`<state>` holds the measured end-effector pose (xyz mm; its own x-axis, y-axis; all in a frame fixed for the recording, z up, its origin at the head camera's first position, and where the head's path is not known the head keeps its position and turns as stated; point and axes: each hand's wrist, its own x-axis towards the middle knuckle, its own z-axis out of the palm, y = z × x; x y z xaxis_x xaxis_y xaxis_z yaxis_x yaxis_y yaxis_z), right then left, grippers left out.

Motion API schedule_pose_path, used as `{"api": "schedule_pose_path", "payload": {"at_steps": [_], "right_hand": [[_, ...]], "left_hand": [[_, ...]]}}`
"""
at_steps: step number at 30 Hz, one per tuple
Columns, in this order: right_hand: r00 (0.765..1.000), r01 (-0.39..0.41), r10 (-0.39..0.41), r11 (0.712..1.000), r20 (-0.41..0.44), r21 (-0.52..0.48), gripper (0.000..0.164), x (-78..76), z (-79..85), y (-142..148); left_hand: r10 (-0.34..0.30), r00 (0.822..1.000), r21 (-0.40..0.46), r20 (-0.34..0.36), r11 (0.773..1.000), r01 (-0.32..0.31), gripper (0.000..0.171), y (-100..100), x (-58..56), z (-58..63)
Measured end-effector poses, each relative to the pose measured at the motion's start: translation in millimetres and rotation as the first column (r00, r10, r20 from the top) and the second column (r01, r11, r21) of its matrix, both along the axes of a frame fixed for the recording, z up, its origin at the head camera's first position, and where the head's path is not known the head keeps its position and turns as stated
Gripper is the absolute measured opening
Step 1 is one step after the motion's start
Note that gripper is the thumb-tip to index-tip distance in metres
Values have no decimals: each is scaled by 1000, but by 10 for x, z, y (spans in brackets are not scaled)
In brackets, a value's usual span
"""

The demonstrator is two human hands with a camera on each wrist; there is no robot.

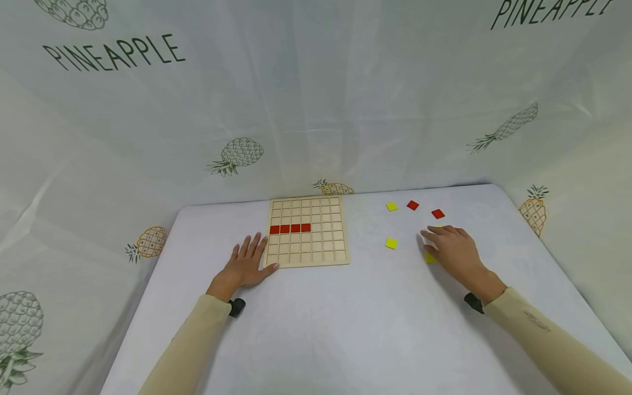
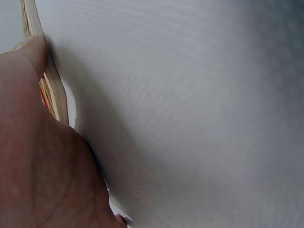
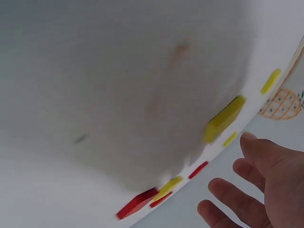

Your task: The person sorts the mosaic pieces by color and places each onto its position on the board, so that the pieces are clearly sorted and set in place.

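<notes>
A pale wooden grid board (image 1: 326, 258) lies flat on the white table, with a row of several red square tiles (image 1: 295, 228) starting at its left side. My left hand (image 1: 244, 269) rests spread beside the board, its thumb and forefinger touching the lower left corner. Over the loose tiles hovers my right hand (image 1: 456, 255), fingers loosely bent and nothing between them. Beneath it a yellow tile (image 1: 430, 258) is partly covered; in the right wrist view this yellow tile (image 3: 224, 119) sits clear of the fingertips. One red tile (image 3: 137, 204) there is hidden from the head view.
Around the right hand lie a yellow tile (image 1: 391, 243), another yellow tile (image 1: 391, 206), a red tile (image 1: 412, 205) and a second red tile (image 1: 438, 214). A pineapple-print cloth (image 1: 395, 109) hangs behind the white table (image 1: 336, 329) and down both sides.
</notes>
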<state>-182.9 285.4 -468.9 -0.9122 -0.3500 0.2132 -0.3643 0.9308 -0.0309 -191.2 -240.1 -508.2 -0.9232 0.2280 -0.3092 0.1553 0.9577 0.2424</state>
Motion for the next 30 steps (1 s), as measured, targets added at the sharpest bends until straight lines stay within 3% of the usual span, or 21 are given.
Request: {"api": "schedule_pose_path", "payload": {"at_steps": [12,21,30], "right_hand": [[990,117,-118,993,79,12,37,32,-26,412],[993,92,-93,996,78,7,31,17,-83,523],[982,128,-130,991,135,25,26,4,-28,444]], "left_hand": [[8,1000,19,17,1000,-9,99,51,89,163],[12,1000,0,10,1000,-12,98,42,67,117],[7,1000,5,8,1000,-7,99,52,58,102]]}}
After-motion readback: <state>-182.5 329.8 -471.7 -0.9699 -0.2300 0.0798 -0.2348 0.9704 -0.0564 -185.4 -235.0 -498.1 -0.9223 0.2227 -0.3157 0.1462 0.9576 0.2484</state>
